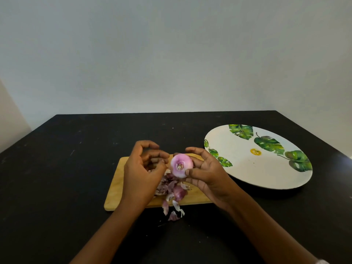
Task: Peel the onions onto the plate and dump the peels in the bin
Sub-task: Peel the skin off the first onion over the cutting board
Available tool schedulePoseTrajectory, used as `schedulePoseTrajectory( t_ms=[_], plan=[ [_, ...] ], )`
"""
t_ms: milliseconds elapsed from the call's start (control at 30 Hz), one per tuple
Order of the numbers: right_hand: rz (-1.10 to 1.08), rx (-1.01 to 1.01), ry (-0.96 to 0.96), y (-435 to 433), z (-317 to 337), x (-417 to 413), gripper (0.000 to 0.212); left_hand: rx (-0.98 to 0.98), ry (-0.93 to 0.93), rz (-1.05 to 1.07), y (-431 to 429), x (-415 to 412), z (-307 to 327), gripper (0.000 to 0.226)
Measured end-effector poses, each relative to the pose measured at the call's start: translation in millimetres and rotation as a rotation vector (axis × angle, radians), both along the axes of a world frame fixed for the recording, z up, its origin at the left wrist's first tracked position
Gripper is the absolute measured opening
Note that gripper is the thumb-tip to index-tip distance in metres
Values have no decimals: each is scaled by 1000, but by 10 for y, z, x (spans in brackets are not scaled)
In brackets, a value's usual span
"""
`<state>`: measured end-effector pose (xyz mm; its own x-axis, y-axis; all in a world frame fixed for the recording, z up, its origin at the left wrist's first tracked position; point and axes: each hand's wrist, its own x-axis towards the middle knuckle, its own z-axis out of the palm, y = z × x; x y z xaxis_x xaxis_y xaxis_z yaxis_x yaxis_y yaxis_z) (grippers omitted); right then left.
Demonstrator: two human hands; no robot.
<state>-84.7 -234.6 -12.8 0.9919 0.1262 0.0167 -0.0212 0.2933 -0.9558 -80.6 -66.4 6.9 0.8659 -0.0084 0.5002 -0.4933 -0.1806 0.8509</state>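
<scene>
Onion (182,165) nearly bare, pinched in the right hand (207,174) above the cutting board (122,189).
Peels (172,191) lay heaped below to catch scraps; the left hand (142,168) hovered loosely curled, holding nothing I could see; beyond, the plate (247,168) waited.

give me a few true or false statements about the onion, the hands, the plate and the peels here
1. The right hand holds the onion. True.
2. The onion lies on the plate. False: it is held up over the cutting board, and the plate holds no onion.
3. Peels lie on the cutting board. True.
4. All the peels are on the board. False: a few lie on the table by its near edge.
5. The left hand grips a knife. False: no knife is visible, and its fingers are curled beside the onion.
</scene>
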Motion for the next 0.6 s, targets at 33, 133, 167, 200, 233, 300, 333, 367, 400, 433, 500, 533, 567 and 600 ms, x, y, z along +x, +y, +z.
schedulePoseTrajectory(
  t_ms=[33,133,167,200,233,300,333,367,400,433,500,533,567,600],
  plan=[
    [-13,-25,-15,5,-10,3,49,47,-39,6,-10,-11,-12,29],
    [-28,-93,-63,38,-17,-18,59,159,-121,43,-21,-26,-43,30],
    [-32,-120,-74,48,-11,-30,61,178,-137,55,-19,-23,-52,31],
    [-40,-151,-88,52,-9,-37,62,188,-145,66,-14,-16,-59,32],
    [-51,-182,-101,54,-10,-41,60,192,-149,76,-7,-9,-66,31],
    [-70,-235,-117,52,-5,-45,56,187,-146,92,8,12,-75,28],
    [-73,-255,-125,52,-4,-46,55,190,-145,96,17,24,-78,27],
    [-77,-271,-136,52,-3,-47,55,203,-148,96,23,35,-82,26],
    [-80,-283,-147,52,-3,-50,55,225,-157,94,24,39,-82,26],
    [-83,-289,-154,53,-2,-54,54,247,-166,90,25,44,-86,28],
    [-82,-299,-164,59,6,-64,54,276,-177,77,25,44,-96,34],
    [-79,-309,-169,61,10,-68,54,285,-179,72,27,44,-104,37],
    [-75,-319,-173,67,16,-72,54,296,-183,70,32,45,-113,38],
    [-72,-326,-175,70,20,-72,53,309,-186,71,33,47,-120,39]
  ],
)
